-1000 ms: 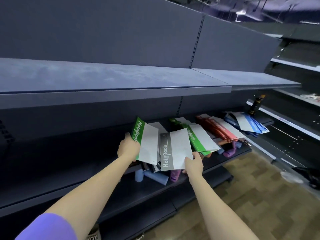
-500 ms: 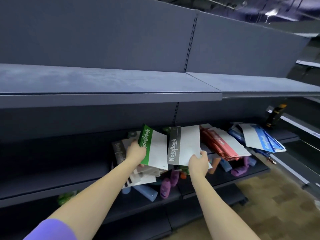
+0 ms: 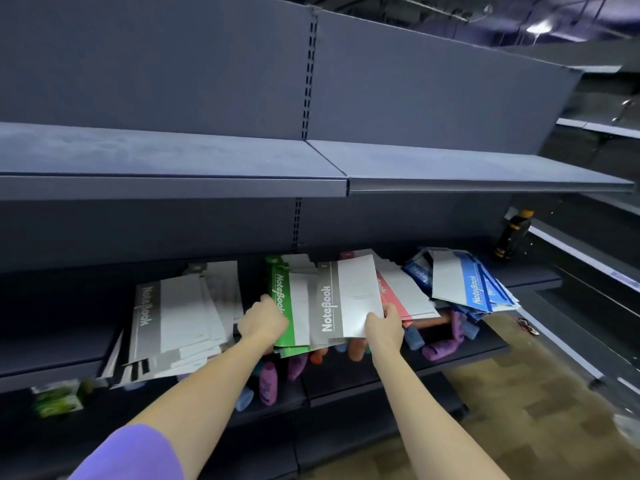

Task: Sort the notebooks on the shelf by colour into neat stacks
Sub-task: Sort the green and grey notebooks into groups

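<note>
- On the lower shelf, the right hand pinched the grey notebook by its bottom corner.
- Just left of that grip, the left hand clutched the green notebook.
- Further left lay the grey stack; right of the grip, red notebooks and blue notebooks.

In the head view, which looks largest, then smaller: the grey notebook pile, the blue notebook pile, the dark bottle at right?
1. Grey notebook pile, largest, though it lies nearer the camera.
2. Blue notebook pile.
3. Dark bottle, smallest, though farther away.
</note>
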`<action>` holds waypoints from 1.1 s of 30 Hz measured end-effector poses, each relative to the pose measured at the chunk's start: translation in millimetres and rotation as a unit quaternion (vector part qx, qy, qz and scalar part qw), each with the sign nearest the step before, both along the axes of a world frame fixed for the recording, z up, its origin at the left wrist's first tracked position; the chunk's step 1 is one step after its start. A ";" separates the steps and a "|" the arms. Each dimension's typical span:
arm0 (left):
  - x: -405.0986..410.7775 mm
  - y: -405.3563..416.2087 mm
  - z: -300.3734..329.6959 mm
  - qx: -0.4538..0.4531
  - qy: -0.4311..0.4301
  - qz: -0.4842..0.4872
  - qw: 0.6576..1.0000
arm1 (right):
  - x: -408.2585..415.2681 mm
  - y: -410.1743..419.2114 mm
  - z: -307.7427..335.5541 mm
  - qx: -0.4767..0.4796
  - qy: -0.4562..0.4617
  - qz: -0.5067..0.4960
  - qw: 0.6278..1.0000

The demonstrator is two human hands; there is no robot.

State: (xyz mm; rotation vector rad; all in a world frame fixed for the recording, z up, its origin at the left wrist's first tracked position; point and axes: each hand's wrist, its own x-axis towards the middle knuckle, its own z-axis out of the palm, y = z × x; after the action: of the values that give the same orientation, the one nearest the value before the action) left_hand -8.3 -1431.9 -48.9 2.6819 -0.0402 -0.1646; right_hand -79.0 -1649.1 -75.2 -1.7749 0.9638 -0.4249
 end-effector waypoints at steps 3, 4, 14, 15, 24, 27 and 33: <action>2.1 -6.0 1.2 0.053 -0.007 -0.010 0.999 | -17.0 9.7 32.0 0.018 -0.019 0.034 0.999; 2.4 -6.3 2.2 0.068 -0.012 -0.019 0.997 | -19.5 13.1 39.3 0.028 -0.033 0.050 0.998; 9.6 76.2 29.9 0.021 -0.115 -0.041 0.992 | 17.4 95.8 59.2 0.085 -0.058 0.199 0.975; 10.6 93.7 33.6 0.028 -0.126 -0.035 0.991 | 23.9 111.4 59.8 0.104 -0.054 0.226 0.967; 13.9 274.4 40.8 0.072 -0.168 0.019 0.983 | 70.7 276.0 68.0 0.063 -0.028 0.431 0.900; 14.5 331.3 38.3 0.099 -0.169 0.025 0.980 | 87.8 330.8 58.4 0.080 -0.024 0.412 0.907; 22.2 414.0 31.3 0.094 -0.172 0.011 0.981 | 116.0 414.5 34.1 0.094 -0.002 0.395 0.914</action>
State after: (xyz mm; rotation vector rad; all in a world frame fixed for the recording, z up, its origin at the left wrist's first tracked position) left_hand 13.9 -1018.0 -17.6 2.8661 -0.1078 0.3187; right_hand 37.0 -1234.6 -41.1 -1.8110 0.2088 0.1796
